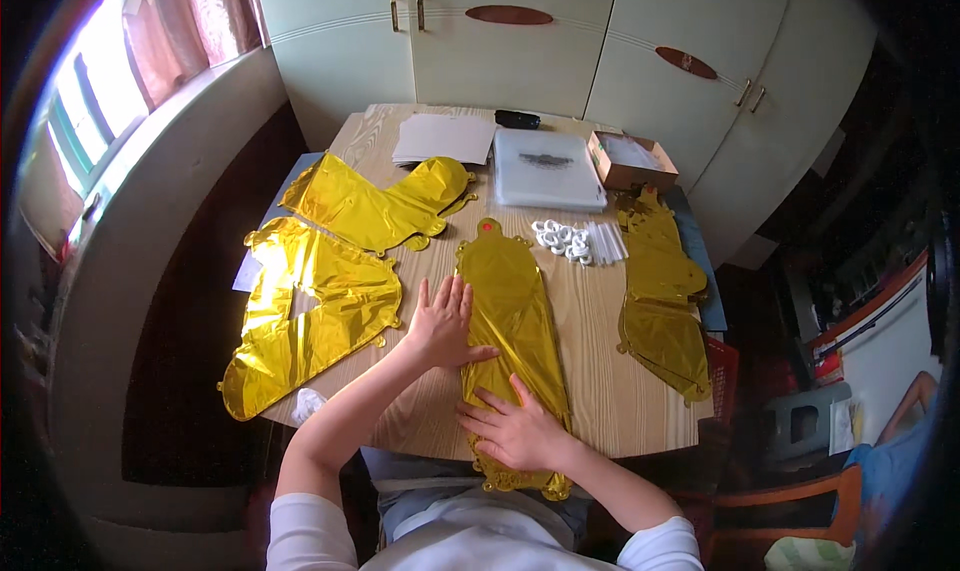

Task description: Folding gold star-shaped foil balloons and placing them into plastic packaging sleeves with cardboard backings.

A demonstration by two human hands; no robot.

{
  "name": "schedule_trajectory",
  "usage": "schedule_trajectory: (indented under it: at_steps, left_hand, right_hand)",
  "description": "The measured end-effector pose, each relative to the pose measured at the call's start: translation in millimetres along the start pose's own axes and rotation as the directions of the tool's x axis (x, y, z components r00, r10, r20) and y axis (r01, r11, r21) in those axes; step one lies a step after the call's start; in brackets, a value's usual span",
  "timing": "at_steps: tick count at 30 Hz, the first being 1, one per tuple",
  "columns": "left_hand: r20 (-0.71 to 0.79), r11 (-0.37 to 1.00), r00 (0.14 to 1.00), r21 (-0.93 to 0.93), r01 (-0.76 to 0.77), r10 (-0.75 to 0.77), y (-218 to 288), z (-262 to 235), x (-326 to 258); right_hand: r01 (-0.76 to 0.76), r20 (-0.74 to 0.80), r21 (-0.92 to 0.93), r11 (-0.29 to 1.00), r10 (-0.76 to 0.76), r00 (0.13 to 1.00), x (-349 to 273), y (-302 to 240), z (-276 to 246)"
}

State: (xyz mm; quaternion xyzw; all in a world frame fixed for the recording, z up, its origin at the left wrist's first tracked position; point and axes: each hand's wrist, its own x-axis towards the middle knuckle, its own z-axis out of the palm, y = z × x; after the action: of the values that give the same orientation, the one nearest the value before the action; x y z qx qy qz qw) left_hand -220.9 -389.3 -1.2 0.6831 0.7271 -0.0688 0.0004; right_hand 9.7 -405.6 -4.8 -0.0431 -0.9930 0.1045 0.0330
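Observation:
A flat, uninflated gold foil balloon (pixel 505 291) lies lengthwise before me, its near end hanging over the table's front edge. My left hand (pixel 442 326) rests palm down along its left edge, the fingers stretched out and the thumb across the foil. Closer to me, my right hand (pixel 515 431) lies spread on the balloon's lower part. Neither hand is closed on anything. To the left lie another flat gold foil balloon (pixel 330 316) and, beyond it, a bent gold foil balloon (pixel 375 206). Folded gold foil (pixel 660 301) lies along the right side.
On the wooden table (pixel 420 421), white ribbon coils (pixel 563 239) and clear straws (pixel 605 241) sit right of centre. Behind them are clear plastic bags (pixel 545 181), an open cardboard box (pixel 640 176), white sheets (pixel 440 139) and a black object (pixel 517 120). Another person's arm (pixel 905 406) shows far right.

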Motion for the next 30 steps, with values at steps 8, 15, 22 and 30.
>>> schedule_trajectory:
  at_steps: [8, 15, 22, 30]
  left_hand:
    - [-0.086, 0.994, 0.995, -0.093, -0.049, 0.041, -26.8, 12.4, 11.2]
    - [-0.245, 0.972, 0.97, -0.227, -0.065, 0.008, -37.2, 16.7, 13.7]
    - [-0.265, 0.96, 0.963, -0.255, -0.12, 0.05, -32.4, 15.0, -0.1]
    - [-0.238, 0.968, 0.97, -0.228, -0.1, 0.045, -31.5, 17.6, 3.6]
  right_hand:
    - [0.004, -0.024, -0.026, 1.0, -0.005, 1.0, -0.3, -2.0, -0.3]
    - [-0.063, -0.06, -0.009, 0.998, 0.062, 0.996, -1.4, -0.7, 3.2]
    - [-0.074, -0.08, -0.009, 0.997, 0.073, 0.994, -1.3, -3.3, -1.7]
    - [-0.079, -0.096, -0.029, 0.996, 0.076, 0.992, -2.2, -3.6, -0.3]
